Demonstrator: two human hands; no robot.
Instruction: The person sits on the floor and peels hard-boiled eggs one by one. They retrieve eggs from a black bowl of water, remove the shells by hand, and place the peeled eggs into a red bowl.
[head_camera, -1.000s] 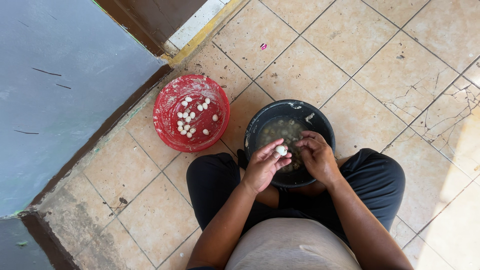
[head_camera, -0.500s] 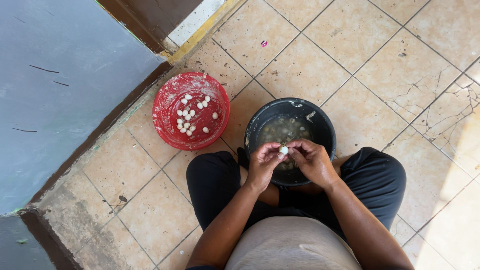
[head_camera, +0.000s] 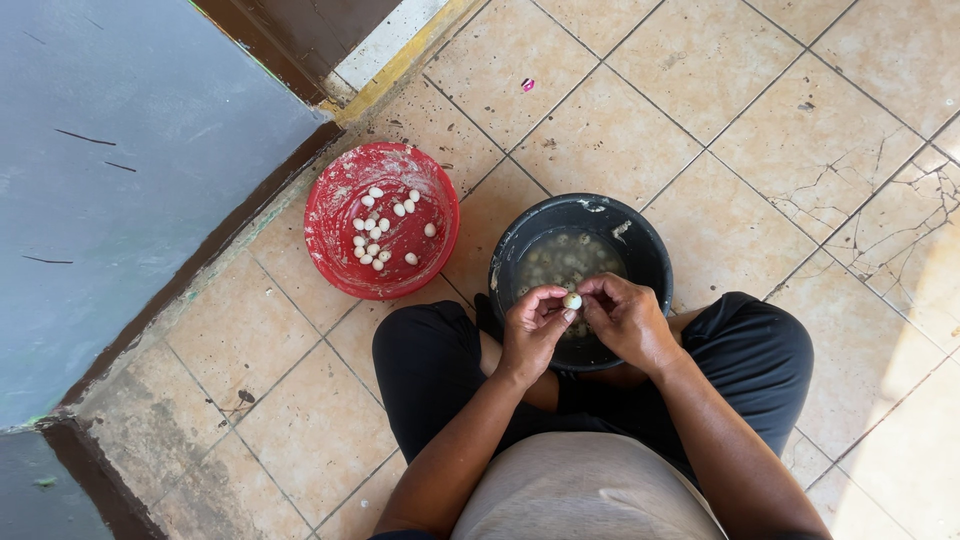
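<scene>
Head view looks straight down on a seated person whose two hands meet over a black bucket (head_camera: 650, 250). Between them sits a small pale egg (head_camera: 572, 300), pinched at the fingertips of both hands. It lies at the right edge of the left hand (head_camera: 533, 328) and at the left edge of the right hand (head_camera: 628, 320), so the two hands come together on it from either side. Left fingers curl around its near side; the right thumb and forefinger press on its far side. Both hands hover above the near rim of the bucket, just in front of the person's crossed legs in dark trousers (head_camera: 430, 370).

Inside the bucket stands murky water with more small eggs (head_camera: 560, 262) lying under the surface. To the left of the bucket, just beside it on the tiled floor (head_camera: 620, 130), sits a red bowl (head_camera: 340, 250) holding a loose cluster of white peeled eggs (head_camera: 385, 225). A grey wall (head_camera: 130, 170) runs along the left of the floor.
</scene>
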